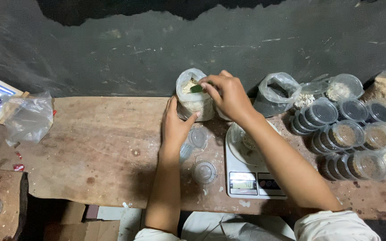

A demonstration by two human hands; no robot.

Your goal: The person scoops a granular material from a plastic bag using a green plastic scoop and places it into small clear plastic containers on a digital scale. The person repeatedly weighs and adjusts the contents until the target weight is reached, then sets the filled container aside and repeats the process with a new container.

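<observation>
- The right hand [228, 93] has its fingertips pinched shut on a small green scoop [196, 89], held at the mouth of a clear plastic bag of pale, crumbly granules [194, 96].
- The scoop lies to the left of those fingertips; what shows of it runs roughly left to right, with its free end pointing left into the bag's opening. Its handle is hidden under the fingers.
- The left hand [175, 125] is partly open, its palm pressed to the bag's left side and its thumb reaching across the bag's lower front, so it braces the bag rather than closing around it.
- The bag stands upright near the back edge of the worn wooden bench [94, 138], mouth up, its long axis vertical. The right hand is over its top and the left against its flank; both touch it or its contents.
- Just beside the left wrist lie small round clear lids or cups [203, 172].
- Under the right forearm sits a white digital kitchen scale [246, 176] with a shallow dish on its platform holding a little of some material.
- Further right stands a second clear bag with dark contents [275, 96], then a cluster of small round lidded tubs [349, 143] filled with brown and pale grains.
- At the far left lies a crumpled empty plastic bag [27, 118].
</observation>
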